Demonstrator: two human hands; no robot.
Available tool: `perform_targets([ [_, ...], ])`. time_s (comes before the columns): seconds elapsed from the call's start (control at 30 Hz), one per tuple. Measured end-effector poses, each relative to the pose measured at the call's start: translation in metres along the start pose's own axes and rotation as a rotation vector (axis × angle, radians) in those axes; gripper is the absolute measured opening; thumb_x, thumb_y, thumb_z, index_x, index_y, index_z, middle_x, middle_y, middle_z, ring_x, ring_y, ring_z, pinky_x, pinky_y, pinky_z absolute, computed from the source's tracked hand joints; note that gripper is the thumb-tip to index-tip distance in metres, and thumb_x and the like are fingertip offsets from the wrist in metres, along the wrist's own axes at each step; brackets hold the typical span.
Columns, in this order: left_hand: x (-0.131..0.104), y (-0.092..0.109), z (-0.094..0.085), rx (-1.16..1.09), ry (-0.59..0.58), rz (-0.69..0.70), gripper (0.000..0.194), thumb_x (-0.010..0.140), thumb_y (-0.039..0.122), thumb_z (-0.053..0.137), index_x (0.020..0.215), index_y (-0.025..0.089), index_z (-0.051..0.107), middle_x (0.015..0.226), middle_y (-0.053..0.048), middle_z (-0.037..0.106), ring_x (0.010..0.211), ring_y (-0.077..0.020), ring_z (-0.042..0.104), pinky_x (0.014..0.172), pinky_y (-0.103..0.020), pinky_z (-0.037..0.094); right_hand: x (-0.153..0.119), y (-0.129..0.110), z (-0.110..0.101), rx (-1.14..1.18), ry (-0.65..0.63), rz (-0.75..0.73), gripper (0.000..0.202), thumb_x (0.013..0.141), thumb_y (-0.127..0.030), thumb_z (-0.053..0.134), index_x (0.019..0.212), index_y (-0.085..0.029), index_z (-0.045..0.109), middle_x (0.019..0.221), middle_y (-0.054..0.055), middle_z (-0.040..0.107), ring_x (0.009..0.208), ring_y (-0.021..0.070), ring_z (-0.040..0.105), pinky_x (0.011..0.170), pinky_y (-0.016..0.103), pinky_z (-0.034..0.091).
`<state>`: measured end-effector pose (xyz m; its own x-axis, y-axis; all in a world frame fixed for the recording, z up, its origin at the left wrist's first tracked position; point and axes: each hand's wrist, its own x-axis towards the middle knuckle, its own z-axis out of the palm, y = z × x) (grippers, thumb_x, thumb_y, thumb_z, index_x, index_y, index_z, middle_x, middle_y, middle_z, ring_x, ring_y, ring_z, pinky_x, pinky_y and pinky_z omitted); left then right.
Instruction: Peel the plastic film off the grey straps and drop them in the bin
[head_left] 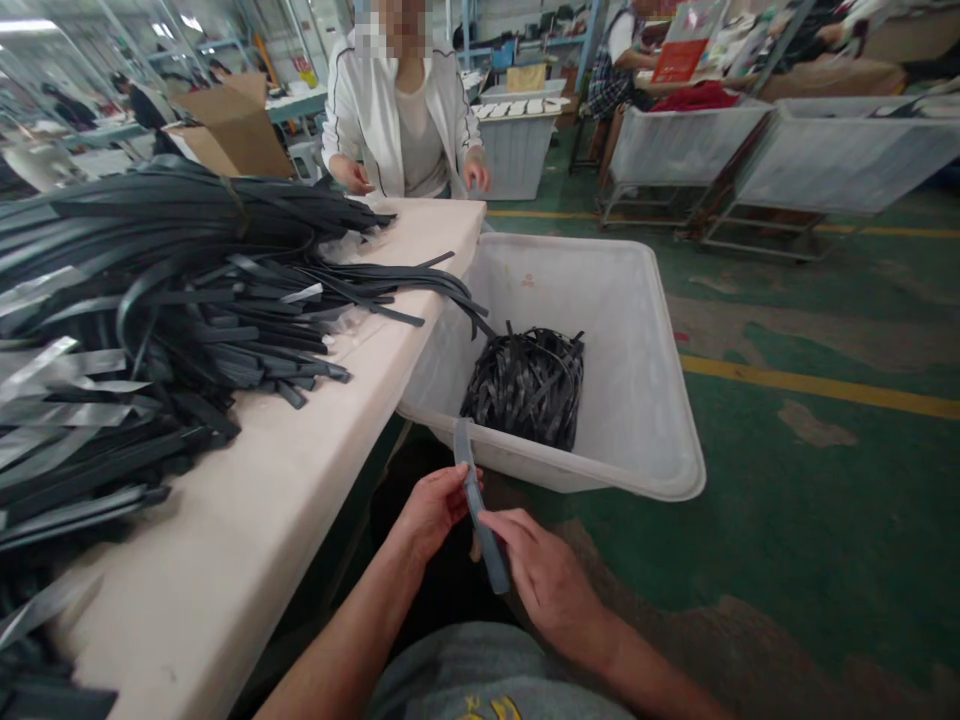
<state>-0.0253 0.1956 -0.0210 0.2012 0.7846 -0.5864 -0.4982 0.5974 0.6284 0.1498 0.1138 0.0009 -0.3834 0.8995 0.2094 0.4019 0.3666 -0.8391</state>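
Observation:
A dark grey-blue strip (487,545) hangs between my two hands, in front of the bin's near rim. My left hand (439,510) pinches it near its upper part, thumb on top. Lower down and to the right, my right hand (536,570) has its fingers closed on the strip's side. The strip's upper end overlaps the rim of the white bin (630,330). Inside the bin lies a heap of dark strips (529,385). A large pile of long dark strips (187,270) covers the left part of the pale table (330,450), some ends reaching over the bin.
Across the table stands a person in a white jacket (349,110), hands near the far edge. An open cardboard box (232,125) is behind the pile. Wheeled white bins (686,145) and other people are farther back on the right.

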Motion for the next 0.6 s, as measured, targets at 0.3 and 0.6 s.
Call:
perform_targets([
  [0.3, -0.02, -0.02, 0.002, -0.041, -0.149, -0.058, 0.031, 0.068, 0.035, 0.083, 0.083, 0.01, 0.073, 0.073, -0.006, 0.069, 0.063, -0.0132, 0.062, 0.06, -0.023, 0.049, 0.035, 0.019, -0.004, -0.504, 0.188, -0.323, 0.028, 0.101, -0.026, 0.044, 0.105, -0.025, 0.072, 0.104, 0.009, 0.066, 0.096, 0.0211, 0.06, 0.082, 0.035, 0.051],
  [0.6, -0.014, -0.027, 0.004, -0.193, -0.196, -0.231, 0.046, 0.091, 0.053, 0.052, 0.091, 0.01, 0.068, 0.076, -0.008, 0.07, 0.058, -0.0138, 0.064, 0.056, -0.024, 0.052, 0.036, -0.017, -0.025, 0.182, -0.076, 0.068, 0.022, 0.096, -0.03, 0.05, 0.096, -0.018, 0.069, 0.085, 0.005, 0.073, 0.078, 0.017, 0.068, 0.074, 0.029, 0.053],
])
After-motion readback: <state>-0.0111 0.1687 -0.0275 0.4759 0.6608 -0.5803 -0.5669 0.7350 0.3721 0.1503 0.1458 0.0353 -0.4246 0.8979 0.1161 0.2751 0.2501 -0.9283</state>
